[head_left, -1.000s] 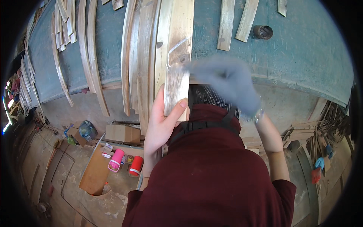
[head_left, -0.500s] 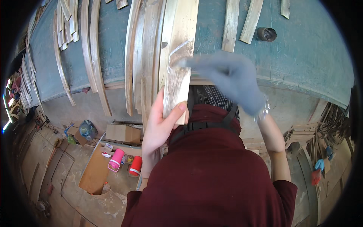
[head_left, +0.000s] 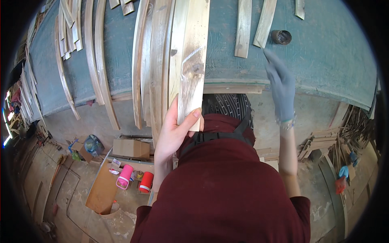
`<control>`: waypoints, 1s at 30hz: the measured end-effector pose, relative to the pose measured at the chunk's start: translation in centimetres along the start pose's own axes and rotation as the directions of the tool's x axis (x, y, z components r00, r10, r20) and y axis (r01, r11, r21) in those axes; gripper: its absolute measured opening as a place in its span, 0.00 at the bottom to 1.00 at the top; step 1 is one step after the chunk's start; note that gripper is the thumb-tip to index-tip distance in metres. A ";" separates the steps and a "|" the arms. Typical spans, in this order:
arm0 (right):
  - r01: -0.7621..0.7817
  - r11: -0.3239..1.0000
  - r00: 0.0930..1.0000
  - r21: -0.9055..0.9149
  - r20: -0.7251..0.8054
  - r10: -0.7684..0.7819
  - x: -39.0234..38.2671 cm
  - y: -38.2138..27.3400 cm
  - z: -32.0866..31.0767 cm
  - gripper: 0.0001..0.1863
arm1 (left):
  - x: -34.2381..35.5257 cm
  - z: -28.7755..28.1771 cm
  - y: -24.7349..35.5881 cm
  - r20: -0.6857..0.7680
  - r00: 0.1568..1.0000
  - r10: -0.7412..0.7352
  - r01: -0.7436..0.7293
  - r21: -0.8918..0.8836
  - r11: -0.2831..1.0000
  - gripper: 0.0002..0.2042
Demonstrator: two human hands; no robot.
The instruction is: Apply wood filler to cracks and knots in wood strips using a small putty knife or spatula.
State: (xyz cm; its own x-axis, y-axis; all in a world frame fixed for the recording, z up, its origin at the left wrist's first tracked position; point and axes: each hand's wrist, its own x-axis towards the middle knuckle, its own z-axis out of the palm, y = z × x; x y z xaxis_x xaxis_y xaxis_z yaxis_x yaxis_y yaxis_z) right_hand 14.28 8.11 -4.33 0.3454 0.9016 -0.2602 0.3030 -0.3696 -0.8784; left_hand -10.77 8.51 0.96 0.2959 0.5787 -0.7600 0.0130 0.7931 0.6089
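Gripped the near end of a wooden plank (head_left: pixel 191 91) in the bare left hand (head_left: pixel 172 129), with thumb pressed on the top face and fingers curled round the edge. Extended the plank over the teal workbench (head_left: pixel 227 69), beside other wooden slats (head_left: pixel 159 60). Held the gray-gloved right hand (head_left: pixel 282 91) near a dark, open can (head_left: pixel 281 37), fingers pointing forward; could not tell, through blur, whether pinching anything.

Right of your gloved right hand (head_left: pixel 280 87), green tabletop (head_left: pixel 332 65) leaves room; ahead, a slat (head_left: pixel 266 23) and dark cup (head_left: pixel 281 37) obstruct — leftward, a gap reaches your held board (head_left: pixel 192 77).
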 end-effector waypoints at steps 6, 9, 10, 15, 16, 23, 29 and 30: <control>-0.331 0.582 0.927 -0.742 -0.370 0.055 -6.6 12.5 -0.2 0.19 | 3.0 -0.4 -3.2 0.533 0.813 0.234 0.252 -0.685 0.683 0.17; -0.414 0.464 0.903 -0.783 -0.417 0.104 -8.5 10.1 -0.4 0.19 | 4.5 0.3 -4.9 0.604 0.536 0.590 0.729 -0.684 0.038 0.19; -0.417 0.470 0.901 -0.778 -0.421 0.104 -10.3 9.9 -0.4 0.19 | 4.3 -0.4 -4.8 0.609 0.533 0.587 0.729 -0.682 0.046 0.19; 0.008 0.724 0.921 -0.690 -0.277 -0.274 -15.0 20.2 -5.0 0.16 | 4.2 -0.7 -3.6 0.625 0.597 0.502 0.574 -0.771 0.276 0.24; 0.008 0.727 0.919 -0.686 -0.282 -0.277 -13.7 19.3 -4.9 0.16 | 4.3 -0.9 -3.7 0.637 0.589 0.498 0.562 -0.765 0.314 0.26; -0.578 0.582 0.723 0.572 0.029 0.690 -9.6 4.9 -5.1 0.15 | 5.1 -1.4 -2.0 0.036 0.960 0.279 -0.277 0.307 0.911 0.21; -0.459 0.843 0.752 0.281 -0.382 0.537 -9.8 3.5 -6.1 0.13 | 12.0 -2.4 -9.1 0.085 0.890 0.448 -0.385 0.667 0.638 0.21; -0.497 0.857 0.754 0.136 -0.421 0.504 -9.9 3.5 -6.7 0.11 | 11.0 -1.9 -8.4 0.077 0.921 0.383 -0.347 0.612 0.711 0.21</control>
State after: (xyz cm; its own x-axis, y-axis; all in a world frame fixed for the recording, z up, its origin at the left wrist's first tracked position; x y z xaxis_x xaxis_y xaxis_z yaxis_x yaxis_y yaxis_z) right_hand 17.83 -3.58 -2.13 0.7872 0.3994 -0.4699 -0.0324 -0.7341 -0.6782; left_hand -9.43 8.55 -12.98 0.3512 0.8215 -0.4492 0.4913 0.2467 0.8353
